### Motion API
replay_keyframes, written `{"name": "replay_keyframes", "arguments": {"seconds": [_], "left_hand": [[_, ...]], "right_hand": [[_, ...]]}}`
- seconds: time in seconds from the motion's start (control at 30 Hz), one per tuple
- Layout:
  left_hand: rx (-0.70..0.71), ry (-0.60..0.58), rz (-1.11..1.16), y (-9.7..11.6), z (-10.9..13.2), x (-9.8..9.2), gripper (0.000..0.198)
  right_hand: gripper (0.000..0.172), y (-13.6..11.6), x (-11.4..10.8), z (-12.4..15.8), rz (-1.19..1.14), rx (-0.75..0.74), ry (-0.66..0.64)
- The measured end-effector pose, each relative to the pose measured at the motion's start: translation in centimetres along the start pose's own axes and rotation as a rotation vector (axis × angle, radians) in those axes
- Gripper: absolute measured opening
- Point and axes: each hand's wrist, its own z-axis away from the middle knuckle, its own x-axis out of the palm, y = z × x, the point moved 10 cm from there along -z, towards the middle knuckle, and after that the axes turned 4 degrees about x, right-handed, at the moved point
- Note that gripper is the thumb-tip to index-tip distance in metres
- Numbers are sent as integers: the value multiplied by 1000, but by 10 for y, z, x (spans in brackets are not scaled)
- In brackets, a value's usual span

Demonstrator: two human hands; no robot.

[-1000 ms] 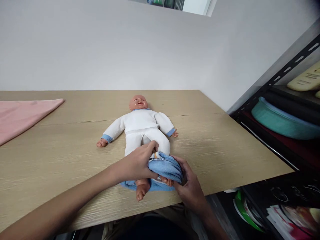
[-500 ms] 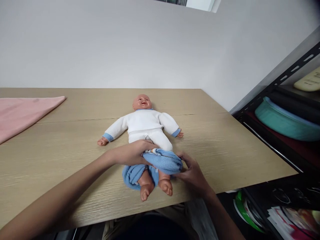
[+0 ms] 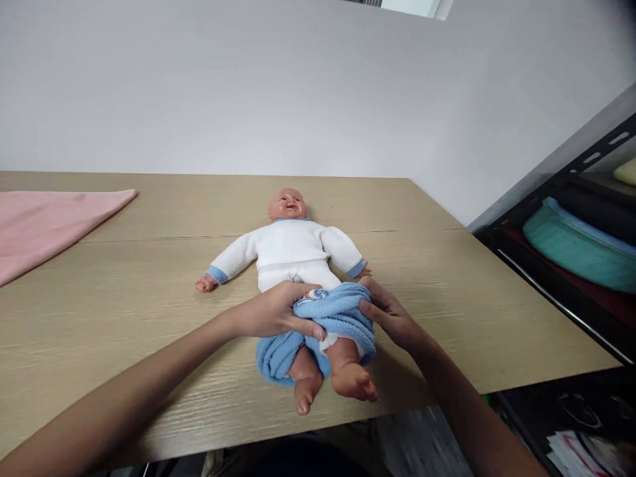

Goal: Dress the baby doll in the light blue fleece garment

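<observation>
Blue garment [image 3: 344,311]: lies at 6 o'clock of view, near near edge of table [image 3: 149,318], bunched in thick rolls around both lower legs [image 3: 342,351] of doll [image 3: 292,242]. Left hand [image 3: 272,310]: half closed on inner, 9 o'clock side of upper roll, thumb over front, fingertips partly hidden in cloth. Right hand [image 3: 392,315]: curled nearly closed on outer, 3 o'clock side, thumb in front, fingers on far side; cannot tell how deep. Probably gripped from opposite sides to keep roll even and under control around one leg. Probably bunched short to leave feet [image 3: 354,381] bare. Doll on back, likely for easy reach to legs. Leg openings of garment: point to 6 o'clock, toward camera wearer. Long axis of bundle: crosswise, roughly 8 to 2 o'clock, apparently higher at 2 o'clock end; true garment length impossible to tell, too rolled. Long axis of doll: roughly 11:30 to 5:30, head farthest, arms [image 3: 236,255] out toward 8 and 4. Pink cloth [image 3: 54,222]: at 9 o'clock, well apart, untouched. Teal basin [image 3: 576,248]: at 3 o'clock on black shelving [image 3: 605,147], off table.
</observation>
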Motion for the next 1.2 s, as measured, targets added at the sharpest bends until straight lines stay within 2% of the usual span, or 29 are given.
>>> {"name": "replay_keyframes", "arguments": {"seconds": [0.07, 0.17, 0.3, 0.4, 0.5, 0.6, 0.7, 0.77, 0.83, 0.9, 0.97, 1.07, 1.2], "left_hand": [[13, 51, -11, 4, 0, -4, 37], [-7, 86, -24, 10, 2, -9, 39], [-88, 59, 29, 9, 3, -11, 39], [-114, 126, 19, 6, 3, -18, 41], [-194, 223, -192, 4, 12, -31, 41], [-328, 241, -501, 3, 30, -46, 53], [-423, 136, -514, -4, 49, -50, 52], [-410, 76, -433, -7, 57, -49, 43], [-373, 68, -386, -10, 60, -50, 38], [-367, 119, -347, -15, 62, -55, 41], [-391, 203, -302, -22, 61, -63, 44], [-423, 293, -213, -31, 56, -72, 48], [-500, 264, -217, -41, 59, -79, 57]], "right_hand": [[38, 8, 0, -12, -81, 15, 62], [39, 11, -3, -25, -76, 7, 121], [38, 6, -5, -38, -18, 24, 77], [25, 0, -5, -50, -15, 48, 14], [17, -9, 8, -63, 47, 25, -132], [24, -18, 19, -68, 207, -50, -213], [31, -19, 17, -69, 273, -86, -124], [29, -20, 16, -68, 259, -128, -58], [26, -25, 18, -65, 241, -211, -22], [24, -28, 18, -64, 219, -257, 13], [26, -22, 17, -67, 171, -206, 31], [34, -4, 16, -73, 83, -50, 35], [40, 10, 19, -74, 76, 42, -17]]}}
